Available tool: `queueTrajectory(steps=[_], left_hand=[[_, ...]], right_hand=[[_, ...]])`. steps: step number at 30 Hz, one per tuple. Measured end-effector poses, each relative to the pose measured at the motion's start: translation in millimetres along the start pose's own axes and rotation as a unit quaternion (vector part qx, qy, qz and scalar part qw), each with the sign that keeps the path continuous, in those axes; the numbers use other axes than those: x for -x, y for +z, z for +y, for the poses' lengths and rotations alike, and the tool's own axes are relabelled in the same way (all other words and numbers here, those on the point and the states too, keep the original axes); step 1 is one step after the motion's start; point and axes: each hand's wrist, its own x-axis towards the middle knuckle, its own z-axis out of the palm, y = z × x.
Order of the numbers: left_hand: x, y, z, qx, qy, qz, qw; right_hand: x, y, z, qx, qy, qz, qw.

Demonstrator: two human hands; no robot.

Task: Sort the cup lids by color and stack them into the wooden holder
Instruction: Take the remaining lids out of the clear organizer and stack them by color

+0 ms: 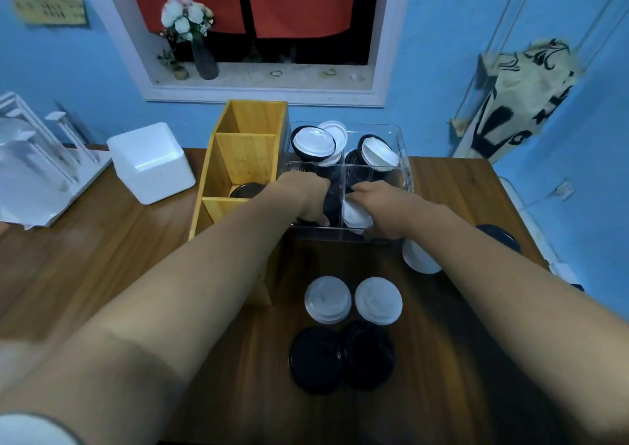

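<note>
In the clear bin (405,158) near the table's (102,240) far edge, the left hand (306,199) curls round a black lid (332,203) and the right hand (381,206) pinches a white lid (355,214). Nested lids could lift together (or slip), mixing colours in the wooden holder (245,151) alongside.

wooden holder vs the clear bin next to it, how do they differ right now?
The wooden holder is opaque; the clear bin is see-through. The wooden holder shows one dark lid, in its middle compartment; the clear bin holds mixed black and white lids. The left hand and right hand reach into the clear bin, not the wooden holder. Both are divided and stand on the table.
</note>
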Motion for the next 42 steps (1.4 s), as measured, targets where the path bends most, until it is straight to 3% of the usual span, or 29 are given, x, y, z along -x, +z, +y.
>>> queueTrajectory(steps=[9,14,20,24,31,36,42], left_hand=[[7,-6,-4,0.031,0.004,0.051,0.998],[31,-11,-7,0.021,0.003,0.108,0.994],[56,-7,-2,0.045,0.016,0.139,0.989],[65,-7,-1,0.045,0.014,0.144,0.988],[95,-8,7,0.060,0.030,0.188,0.980],[123,17,38,0.101,0.059,0.200,0.973],[135,59,111,0.161,0.165,0.113,0.967]], right_hand=[[1,-17,19,0.007,-0.029,-0.020,0.999],[5,-23,18,0.112,-0.054,0.046,0.991],[6,-27,11,0.150,-0.086,-0.018,0.985],[7,-20,8,0.180,-0.087,-0.002,0.980],[45,-17,8,0.117,-0.042,0.140,0.982],[123,7,-6,0.016,0.048,0.207,0.977],[227,94,-22,-0.097,0.145,0.175,0.969]])
